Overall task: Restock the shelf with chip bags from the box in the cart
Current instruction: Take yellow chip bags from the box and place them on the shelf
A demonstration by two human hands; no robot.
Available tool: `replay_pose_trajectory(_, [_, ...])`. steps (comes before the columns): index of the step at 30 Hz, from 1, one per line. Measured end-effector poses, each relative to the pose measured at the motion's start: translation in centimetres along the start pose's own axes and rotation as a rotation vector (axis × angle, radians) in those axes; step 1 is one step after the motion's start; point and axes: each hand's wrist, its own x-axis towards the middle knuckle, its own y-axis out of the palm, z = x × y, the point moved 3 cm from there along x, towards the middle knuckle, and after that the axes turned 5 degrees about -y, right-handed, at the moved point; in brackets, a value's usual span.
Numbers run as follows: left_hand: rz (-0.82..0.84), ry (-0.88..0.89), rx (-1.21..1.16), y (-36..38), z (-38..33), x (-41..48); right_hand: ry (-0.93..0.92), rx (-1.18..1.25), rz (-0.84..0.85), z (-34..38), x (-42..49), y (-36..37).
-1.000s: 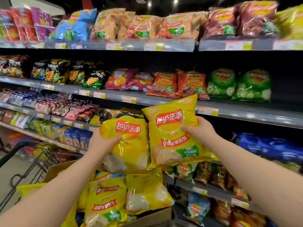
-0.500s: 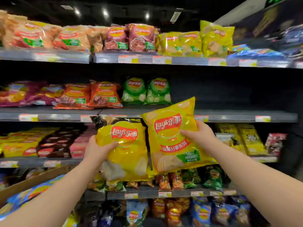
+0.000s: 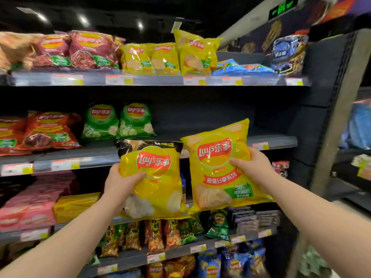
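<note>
I hold two yellow chip bags up in front of the shelves. My left hand (image 3: pixel 120 182) grips the left yellow bag (image 3: pixel 158 185) by its left edge; a black bag peeks out behind its top. My right hand (image 3: pixel 252 167) grips the right yellow bag (image 3: pixel 218 167) by its right edge, a little higher. Both bags hang level with the second shelf (image 3: pixel 271 140), whose right half behind them is bare. Several matching yellow bags (image 3: pixel 166 57) stand on the top shelf (image 3: pixel 160 80). The cart and box are out of view.
Green bags (image 3: pixel 118 122) and red bags (image 3: pixel 46 129) fill the left of the second shelf. Dark red bags (image 3: pixel 80 50) and blue bags (image 3: pixel 241 68) sit on top. Lower shelves hold small snack packs (image 3: pixel 152 235). The unit's end panel (image 3: pixel 329 117) stands at right.
The view has swung right and up along the shelves, so the cart and box dropped out of sight. Both hands kept their bags and rose slightly toward the second shelf.
</note>
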Motion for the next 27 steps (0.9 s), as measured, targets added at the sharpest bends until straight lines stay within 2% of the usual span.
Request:
replay_pose_trajectory(10, [-0.012, 0.060, -0.056, 2.9, -3.6, 8.5, -0.036, 0.052, -0.036, -1.9, 8.8, -1.2])
replay_pose_trajectory(14, [-0.052, 0.091, -0.064, 3.9, -5.1, 13.4, -0.079, -0.018, -0.042, -1.4, 14.1, -0.3])
replay_pose_trajectory(19, [-0.040, 0.103, -0.124, 4.8, -6.5, 19.5, -0.062, 0.061, -0.005, -0.8, 21.6, 2.9])
replay_pose_trajectory(23, [-0.106, 0.128, -0.168, 4.7, -6.8, 23.4, -0.037, 0.155, 0.029, -1.2, 26.6, 6.2])
replay_pose_trajectory(27, [-0.166, 0.080, -0.205, 3.8, -5.8, 25.4, -0.049, 0.216, 0.059, -1.5, 30.8, 9.1])
